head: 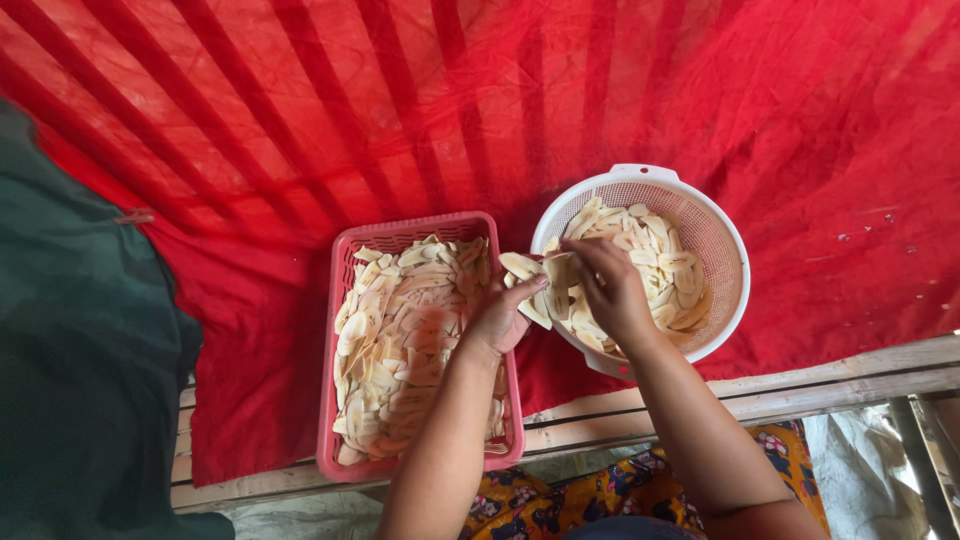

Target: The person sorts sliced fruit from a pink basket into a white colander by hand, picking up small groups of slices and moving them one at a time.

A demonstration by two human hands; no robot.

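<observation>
My left hand (500, 315) hovers over the right rim of a red rectangular basket (331, 380) heaped with pale banana slices (400, 340), and it grips a small fan of slices (530, 285). My right hand (612, 285) reaches over the near-left rim of a round white colander (730, 260) that also holds banana slices (660, 260). Its fingers pinch the top of the same bunch of slices between the two containers. Both hands meet at the gap between basket and colander.
Both containers rest on a red cloth (700, 110) crossed by dark shadow stripes. A dark green cloth (80, 350) covers the left side. Wooden slats (830, 385) form the near edge, with patterned fabric (640, 490) on my lap below.
</observation>
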